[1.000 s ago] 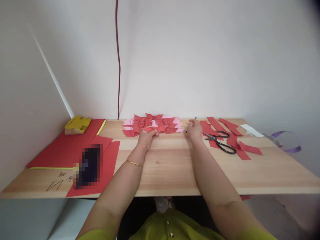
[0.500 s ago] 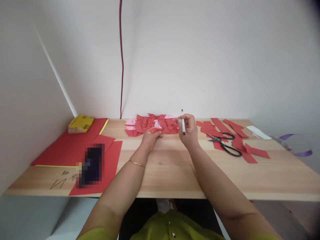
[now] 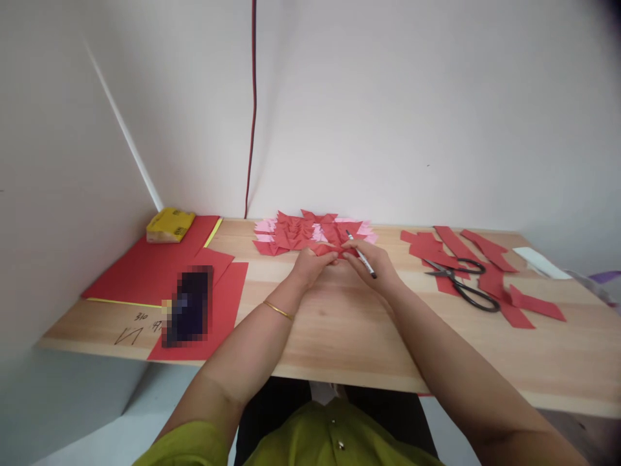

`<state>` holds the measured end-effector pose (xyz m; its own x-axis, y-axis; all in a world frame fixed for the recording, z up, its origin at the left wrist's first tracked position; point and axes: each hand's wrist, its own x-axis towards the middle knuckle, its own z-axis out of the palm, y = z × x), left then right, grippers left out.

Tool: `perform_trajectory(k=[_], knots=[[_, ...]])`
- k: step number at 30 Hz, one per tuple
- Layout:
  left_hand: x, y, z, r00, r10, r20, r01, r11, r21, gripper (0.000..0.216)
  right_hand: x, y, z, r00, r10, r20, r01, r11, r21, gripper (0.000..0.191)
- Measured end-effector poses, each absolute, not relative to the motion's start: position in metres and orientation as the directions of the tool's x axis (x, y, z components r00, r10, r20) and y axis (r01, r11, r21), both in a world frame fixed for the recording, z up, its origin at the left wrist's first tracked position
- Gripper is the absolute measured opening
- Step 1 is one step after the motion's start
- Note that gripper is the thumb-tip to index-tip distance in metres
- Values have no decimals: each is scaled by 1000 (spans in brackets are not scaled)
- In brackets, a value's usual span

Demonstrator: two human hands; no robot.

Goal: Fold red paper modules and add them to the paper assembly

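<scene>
A flat piece of folded red and pink paper units (image 3: 303, 232) lies on the wooden table (image 3: 339, 323) near the wall. My left hand (image 3: 310, 266) pinches a red folded piece at its front edge. My right hand (image 3: 376, 265) is closed round a white pen with a black tip (image 3: 361, 254) and touches the same red piece, pen held slantwise. Both hands meet at the front of the paper work. A gold bangle is on my left wrist.
Black scissors (image 3: 460, 285) lie on several red paper strips (image 3: 485, 275) at the right. Red sheets (image 3: 160, 265) cover the left side, with a yellow packet (image 3: 169, 224) and a blurred dark object (image 3: 189, 307) on them. A red cable (image 3: 251, 110) hangs down the wall.
My right hand picked up the pen from beside the paper work, lifted it and brought it left to the red piece. My view has shifted to the left.
</scene>
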<state>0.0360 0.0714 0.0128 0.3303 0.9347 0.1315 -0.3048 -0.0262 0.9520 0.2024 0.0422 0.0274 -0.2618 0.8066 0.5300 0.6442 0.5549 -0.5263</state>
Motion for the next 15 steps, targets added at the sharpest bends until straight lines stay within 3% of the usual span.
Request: perform_trajectory(k=[5, 10, 15], knots=[[39, 71, 12, 359, 932, 52, -315, 68, 946, 16, 202, 39, 16, -21, 902, 431, 525, 376, -764, 21], [41, 71, 10, 292, 956, 1, -343, 104, 933, 19, 196, 36, 16, 93, 931, 353, 499, 263, -826, 26], [45, 68, 12, 220, 973, -76, -469, 174, 866, 23, 195, 42, 15, 157, 916, 368, 438, 270, -858, 30]])
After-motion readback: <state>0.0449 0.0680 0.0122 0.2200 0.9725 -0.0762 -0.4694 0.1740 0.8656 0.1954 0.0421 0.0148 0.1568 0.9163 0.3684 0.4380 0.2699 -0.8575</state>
